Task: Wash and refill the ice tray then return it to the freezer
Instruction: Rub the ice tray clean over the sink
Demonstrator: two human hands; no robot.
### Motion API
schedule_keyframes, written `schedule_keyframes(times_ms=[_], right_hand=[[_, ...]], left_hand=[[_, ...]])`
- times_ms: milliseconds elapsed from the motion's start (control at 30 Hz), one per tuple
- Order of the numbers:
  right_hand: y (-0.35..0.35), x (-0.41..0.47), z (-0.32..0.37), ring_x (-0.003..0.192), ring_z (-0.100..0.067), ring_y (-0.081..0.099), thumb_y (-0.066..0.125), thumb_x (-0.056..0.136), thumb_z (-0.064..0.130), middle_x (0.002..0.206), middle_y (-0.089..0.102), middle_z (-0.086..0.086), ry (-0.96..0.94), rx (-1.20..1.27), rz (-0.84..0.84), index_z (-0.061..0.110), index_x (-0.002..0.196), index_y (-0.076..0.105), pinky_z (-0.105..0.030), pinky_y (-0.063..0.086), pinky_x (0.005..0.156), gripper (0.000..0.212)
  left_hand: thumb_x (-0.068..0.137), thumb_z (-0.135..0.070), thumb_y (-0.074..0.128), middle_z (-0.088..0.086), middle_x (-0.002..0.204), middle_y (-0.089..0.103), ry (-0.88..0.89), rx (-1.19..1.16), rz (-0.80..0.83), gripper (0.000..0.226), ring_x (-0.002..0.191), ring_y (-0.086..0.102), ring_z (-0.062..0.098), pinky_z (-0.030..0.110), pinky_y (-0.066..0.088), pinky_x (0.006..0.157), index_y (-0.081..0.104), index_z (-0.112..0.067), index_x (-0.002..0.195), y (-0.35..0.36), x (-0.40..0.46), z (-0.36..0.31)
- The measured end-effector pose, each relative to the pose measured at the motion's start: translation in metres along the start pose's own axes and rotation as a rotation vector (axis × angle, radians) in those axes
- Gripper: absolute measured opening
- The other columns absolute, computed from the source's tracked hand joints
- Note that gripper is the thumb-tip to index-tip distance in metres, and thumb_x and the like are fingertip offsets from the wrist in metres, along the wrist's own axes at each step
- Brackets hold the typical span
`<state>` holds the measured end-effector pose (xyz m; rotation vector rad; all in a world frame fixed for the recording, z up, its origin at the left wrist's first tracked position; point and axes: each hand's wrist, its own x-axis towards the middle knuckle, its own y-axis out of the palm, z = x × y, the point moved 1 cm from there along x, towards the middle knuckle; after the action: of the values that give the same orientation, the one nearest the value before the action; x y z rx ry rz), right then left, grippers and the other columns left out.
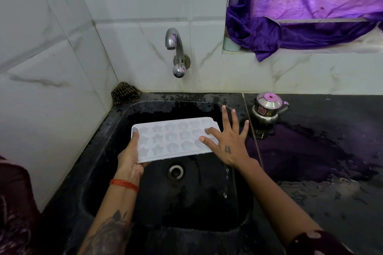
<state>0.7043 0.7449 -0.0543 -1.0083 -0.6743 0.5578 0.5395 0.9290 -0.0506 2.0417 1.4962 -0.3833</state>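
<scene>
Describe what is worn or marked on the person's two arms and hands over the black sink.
The left hand has a pale painted thumbnail. A thin orange-red thread bracelet circles its wrist, and a large dark flower tattoo covers the forearm. The right hand carries a small dark tattoo mark on its back. A dark maroon patterned sleeve begins near the right elbow.

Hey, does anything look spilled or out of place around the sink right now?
Yes. Water is pooled across the black counter right of the sink, around the small steel pot. Drops fall near the right hand.
</scene>
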Motion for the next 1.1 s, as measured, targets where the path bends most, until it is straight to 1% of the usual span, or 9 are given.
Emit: schedule_keyframes(times_ms=[200, 333, 467, 567, 667, 733, 867, 1033, 1100], right_hand=[[-0.0005, -0.0015, -0.0008, 0.145, -0.028, -0.017, -0.002, 0.071, 0.085, 0.160, -0.006, -0.004, -0.029, -0.114, -0.059, 0.042, 0.101, 0.063, -0.061, -0.020, 0.106, 0.084], [0.0000, -0.0009, -0.0003, 0.145, -0.031, -0.009, 0.002, 0.076, 0.084, 0.159, 0.004, -0.008, -0.026, -0.162, -0.126, 0.040, 0.095, 0.065, -0.063, -0.017, 0.106, 0.079], [0.0006, 0.0016, -0.0021, 0.145, -0.030, -0.013, 0.000, 0.075, 0.084, 0.160, -0.003, -0.005, -0.028, -0.140, -0.117, 0.043, 0.102, 0.064, -0.062, -0.018, 0.106, 0.081], [0.0003, 0.0018, -0.0018, 0.143, -0.026, -0.024, -0.005, 0.070, 0.086, 0.158, -0.014, 0.000, -0.022, -0.060, -0.056, 0.045, 0.111, 0.060, -0.059, -0.023, 0.104, 0.087], [-0.0030, 0.0012, -0.0003, 0.142, -0.024, -0.027, 0.004, 0.068, 0.088, 0.158, -0.019, 0.002, 0.013, 0.017, -0.002, 0.045, 0.111, 0.060, -0.057, -0.023, 0.105, 0.083], [-0.0051, 0.0010, -0.0008, 0.142, -0.023, -0.027, 0.013, 0.070, 0.084, 0.158, -0.018, 0.002, 0.022, 0.038, 0.018, 0.044, 0.108, 0.061, -0.057, -0.022, 0.106, 0.073], [-0.0063, -0.0005, -0.0027, 0.144, -0.025, -0.021, 0.018, 0.072, 0.082, 0.159, -0.011, 0.000, 0.014, 0.003, -0.025, 0.040, 0.098, 0.063, -0.059, -0.019, 0.108, 0.067], [-0.0050, -0.0025, -0.0045, 0.145, -0.028, -0.017, 0.007, 0.071, 0.085, 0.160, -0.007, -0.002, 0.017, -0.092, -0.066, 0.041, 0.098, 0.061, -0.061, -0.019, 0.106, 0.074], [-0.0043, -0.0023, -0.0056, 0.145, -0.029, -0.017, 0.011, 0.072, 0.084, 0.160, -0.008, -0.002, 0.037, -0.096, -0.066, 0.042, 0.101, 0.061, -0.061, -0.019, 0.106, 0.071]], left_hand=[[0.078, -0.048, 0.071, 0.015, 0.111, 0.068, -0.011, -0.012, -0.001, 0.041, 0.093, 0.067, 0.029, 0.045, 0.054, 0.074, 0.065, -0.011, 0.094, -0.0034, 0.0013, 0.0028], [0.080, -0.048, 0.070, 0.013, 0.103, 0.068, -0.005, -0.004, -0.002, 0.039, 0.089, 0.067, 0.028, 0.045, 0.053, 0.073, 0.064, -0.012, 0.091, -0.0030, 0.0010, 0.0026], [0.079, -0.047, 0.070, 0.010, 0.093, 0.068, -0.009, -0.008, -0.006, 0.037, 0.084, 0.067, 0.026, 0.046, 0.054, 0.076, 0.063, -0.012, 0.088, -0.0008, 0.0006, 0.0017], [0.079, -0.048, 0.070, 0.011, 0.095, 0.068, -0.014, -0.011, 0.002, 0.038, 0.083, 0.067, 0.026, 0.046, 0.053, 0.074, 0.064, -0.012, 0.089, 0.0003, 0.0007, 0.0017], [0.079, -0.049, 0.070, 0.012, 0.097, 0.069, -0.016, -0.011, 0.004, 0.039, 0.085, 0.067, 0.027, 0.046, 0.053, 0.074, 0.065, -0.012, 0.089, -0.0005, 0.0020, 0.0018], [0.078, -0.049, 0.071, 0.012, 0.099, 0.069, -0.017, -0.011, 0.009, 0.039, 0.087, 0.068, 0.027, 0.047, 0.054, 0.076, 0.065, -0.012, 0.090, -0.0008, 0.0035, 0.0024], [0.079, -0.049, 0.070, 0.011, 0.096, 0.069, -0.016, -0.018, 0.019, 0.038, 0.084, 0.067, 0.027, 0.050, 0.054, 0.083, 0.064, -0.012, 0.089, 0.0001, 0.0047, 0.0041], [0.078, -0.049, 0.070, 0.013, 0.105, 0.069, -0.012, -0.023, 0.036, 0.040, 0.089, 0.068, 0.028, 0.049, 0.054, 0.081, 0.065, -0.012, 0.092, 0.0013, 0.0045, 0.0043], [0.078, -0.050, 0.071, 0.014, 0.108, 0.069, -0.017, -0.026, 0.035, 0.041, 0.092, 0.068, 0.030, 0.050, 0.054, 0.082, 0.066, -0.012, 0.094, 0.0011, 0.0047, 0.0042]])
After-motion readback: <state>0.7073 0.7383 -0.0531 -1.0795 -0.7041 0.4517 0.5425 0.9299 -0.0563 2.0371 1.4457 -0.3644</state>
